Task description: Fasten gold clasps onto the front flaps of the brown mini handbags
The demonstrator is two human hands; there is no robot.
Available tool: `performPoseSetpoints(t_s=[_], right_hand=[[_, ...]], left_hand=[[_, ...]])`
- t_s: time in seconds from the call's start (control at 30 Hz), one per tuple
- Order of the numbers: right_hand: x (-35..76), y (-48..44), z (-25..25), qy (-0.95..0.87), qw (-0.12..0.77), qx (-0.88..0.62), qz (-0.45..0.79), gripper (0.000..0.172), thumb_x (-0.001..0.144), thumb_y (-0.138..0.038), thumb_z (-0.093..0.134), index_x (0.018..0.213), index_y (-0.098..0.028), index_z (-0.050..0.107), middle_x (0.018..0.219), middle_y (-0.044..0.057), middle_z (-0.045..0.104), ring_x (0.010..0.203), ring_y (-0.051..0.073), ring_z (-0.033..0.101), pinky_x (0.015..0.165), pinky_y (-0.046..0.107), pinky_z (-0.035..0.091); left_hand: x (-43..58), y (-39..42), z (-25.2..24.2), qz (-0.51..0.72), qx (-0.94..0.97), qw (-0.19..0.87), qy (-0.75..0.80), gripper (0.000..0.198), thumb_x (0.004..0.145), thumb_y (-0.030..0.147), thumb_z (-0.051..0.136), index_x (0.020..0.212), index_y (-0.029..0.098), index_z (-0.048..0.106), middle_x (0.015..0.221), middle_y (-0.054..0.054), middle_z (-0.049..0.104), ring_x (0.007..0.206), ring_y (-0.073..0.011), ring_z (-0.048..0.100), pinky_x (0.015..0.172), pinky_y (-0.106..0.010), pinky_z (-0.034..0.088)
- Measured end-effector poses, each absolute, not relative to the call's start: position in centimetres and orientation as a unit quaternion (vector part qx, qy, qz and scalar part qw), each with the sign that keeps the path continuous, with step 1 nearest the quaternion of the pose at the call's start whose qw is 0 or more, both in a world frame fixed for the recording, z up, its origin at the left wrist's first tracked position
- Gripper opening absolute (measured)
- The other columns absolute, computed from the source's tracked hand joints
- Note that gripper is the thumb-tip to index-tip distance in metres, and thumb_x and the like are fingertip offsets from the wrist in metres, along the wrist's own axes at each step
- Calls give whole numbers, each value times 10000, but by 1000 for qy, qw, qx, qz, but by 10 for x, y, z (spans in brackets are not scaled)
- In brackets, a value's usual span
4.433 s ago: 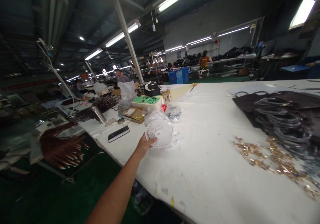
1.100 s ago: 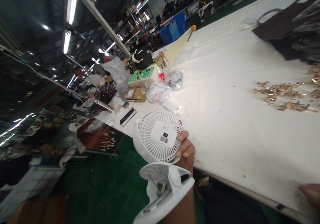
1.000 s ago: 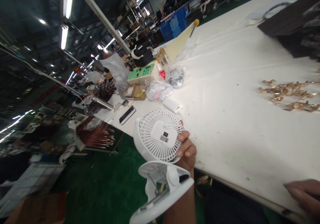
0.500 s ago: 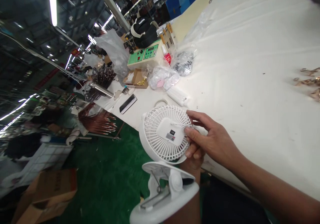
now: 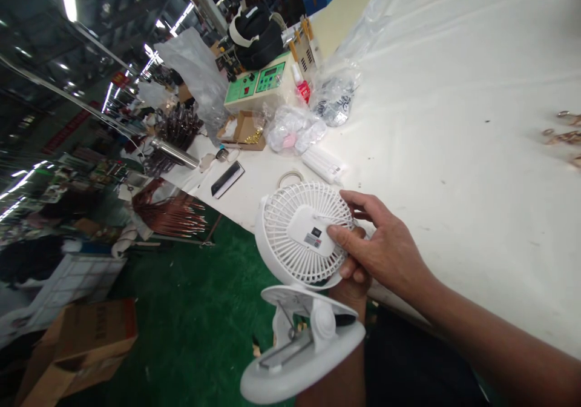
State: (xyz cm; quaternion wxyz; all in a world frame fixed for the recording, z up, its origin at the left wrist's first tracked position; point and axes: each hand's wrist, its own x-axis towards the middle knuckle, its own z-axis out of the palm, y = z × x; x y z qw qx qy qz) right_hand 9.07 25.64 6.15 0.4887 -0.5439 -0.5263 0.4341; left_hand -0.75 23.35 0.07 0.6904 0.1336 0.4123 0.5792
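White plastic in both hands: a round clip-on fan (image 5: 308, 237), tipped with its ribbed back toward the camera, a small label and a dark square on the central plate, just off the near edge of the white-covered table (image 5: 463, 201) and partly above the green floor (image 5: 200, 322). Below the round head, a spring clip base (image 5: 302, 370), tilted. Left hand (image 5: 354, 277) wrapped around the right-hand side of the rim in the view, with forearm rising from behind the base. Right hand (image 5: 388, 249) in from the right, close against the left, clamped on the same side, with thumb flat on the back plate and forefinger at the rim. Beyond the fan on the tabletop, a pale ring (image 5: 290, 173) just past the grille, then a white packet (image 5: 321, 163), a crumpled clear bag (image 5: 293, 129) and a red-labelled bottle (image 5: 303, 89). Farther back, a green-panelled control box (image 5: 256, 89), close to a black headset-like object (image 5: 258, 46) with a white band. To the left, a shallow cardboard tray (image 5: 254, 146) of gold pieces, a dark-topped flat object (image 5: 227, 180) and a steel cylinder (image 5: 175, 152).
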Motion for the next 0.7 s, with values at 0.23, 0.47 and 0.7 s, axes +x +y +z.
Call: performPoseSetpoints(t_s=[0.23, 0.47, 0.7], right_hand=[[91, 256, 60, -532, 485, -548, 425, 517, 813, -388, 734, 1302, -264, 621, 1266, 59, 668, 1123, 271, 646, 1041, 447, 498], [96, 258, 61, -524, 487, -543, 439, 572, 807, -387, 753, 1348, -264, 611, 1309, 62, 651, 1154, 274, 634, 1069, 454, 482], [122, 291, 67, -549, 461, -451, 532, 848, 753, -483, 833, 1508, -312, 485, 1484, 45, 551, 1351, 337, 515, 1174, 549, 373]], left_hand=[[-7, 232, 2, 595, 129, 663, 436, 518, 1018, 653, 275, 1280, 324, 577, 572, 63, 287, 461, -95, -25, 371, -265, 73], [-6, 230, -2, 588, 119, 679, 423, 568, 1006, 665, 264, 1318, 312, 581, 614, 33, 394, 449, -85, 20, 374, -251, 81], [-33, 231, -6, 482, 178, 813, 273, 423, 947, 589, 483, 1035, 243, 711, 794, -46, 631, 375, -59, 281, 328, -211, 232]])
